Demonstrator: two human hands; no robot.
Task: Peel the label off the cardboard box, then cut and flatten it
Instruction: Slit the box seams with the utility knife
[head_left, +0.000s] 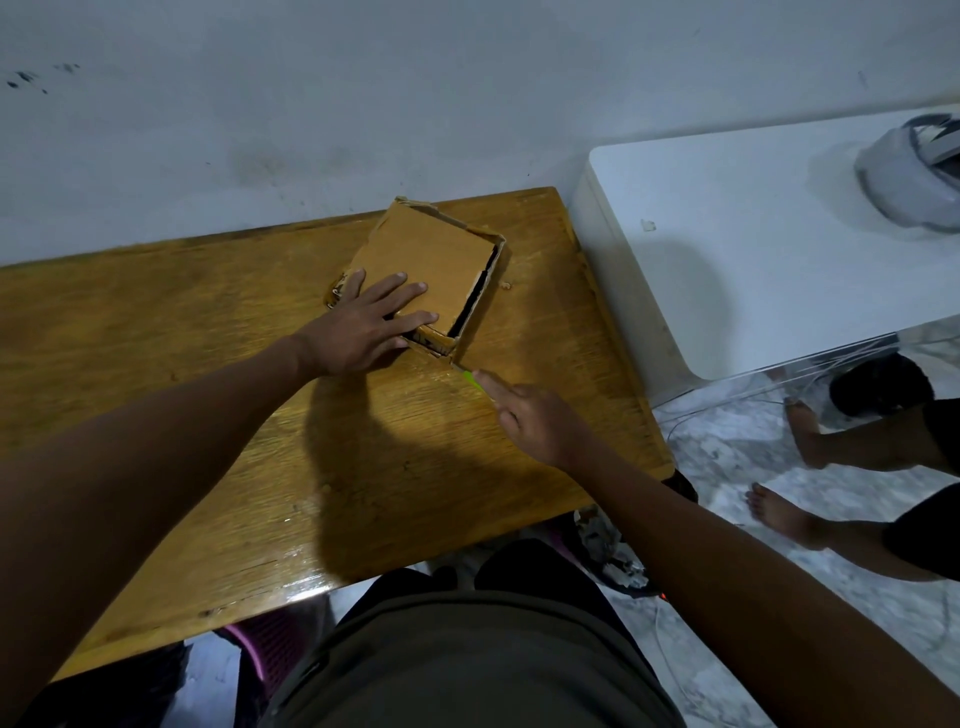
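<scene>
A shallow brown cardboard box (435, 254) lies on the wooden table (208, 405) near its far right corner, with a dark gap showing along its right and near sides. My left hand (363, 325) rests flat on the box's near left part, fingers spread and straight. My right hand (530, 415) grips a cutter with a bright green handle (474, 379), index finger stretched along it. The cutter's tip meets the box's near right corner. Most of the cutter is hidden under my hand. I see no label on the visible faces.
A white table (753, 249) stands to the right, bearing a white headset (914, 176). Another person's bare feet (784, 514) stand on the marble floor at right. The wall runs right behind the wooden table. Torn scraps lie on the floor under the table's near right corner.
</scene>
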